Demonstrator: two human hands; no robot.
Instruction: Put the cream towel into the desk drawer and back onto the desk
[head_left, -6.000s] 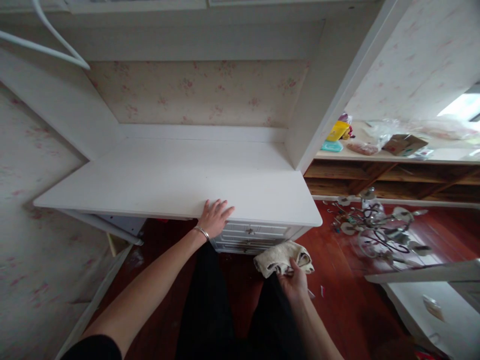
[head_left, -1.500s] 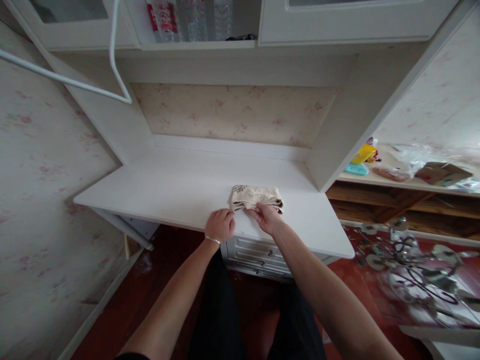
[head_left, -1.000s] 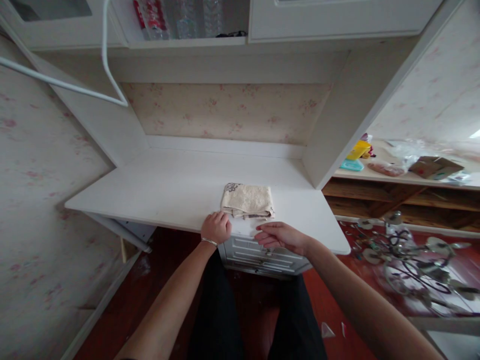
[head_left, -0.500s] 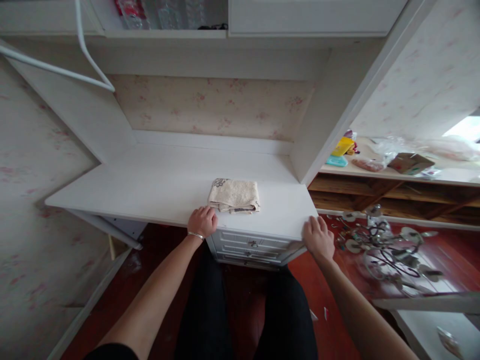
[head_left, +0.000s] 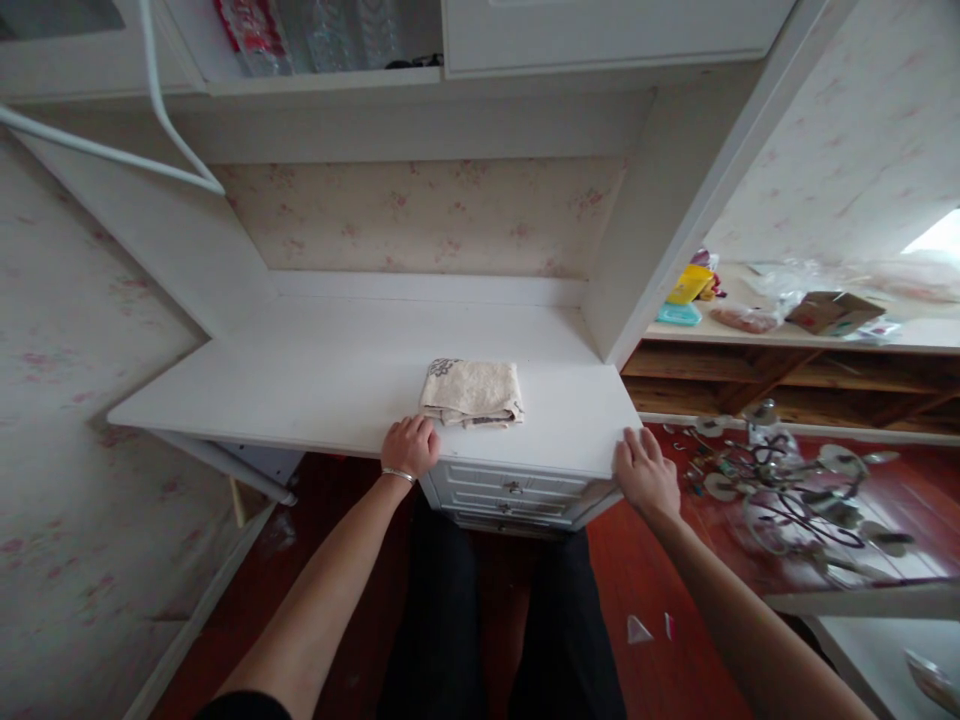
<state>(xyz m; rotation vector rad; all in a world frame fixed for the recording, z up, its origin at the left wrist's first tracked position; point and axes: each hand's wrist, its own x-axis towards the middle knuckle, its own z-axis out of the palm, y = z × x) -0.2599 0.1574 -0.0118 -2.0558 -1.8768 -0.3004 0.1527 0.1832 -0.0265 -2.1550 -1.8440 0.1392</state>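
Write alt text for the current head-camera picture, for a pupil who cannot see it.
A left hand and right hand rest on the edge of a white desk, the left beside a folded beige cloth, the right at the front right corner. Drawers show below, bottles sit above, and a chandelier lies on the red floor at right.

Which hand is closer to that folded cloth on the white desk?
Left. The left hand is at the front edge of the desk, close by the near left corner of the folded cloth; the right hand is at the desk's right end, clearly apart from the cloth.
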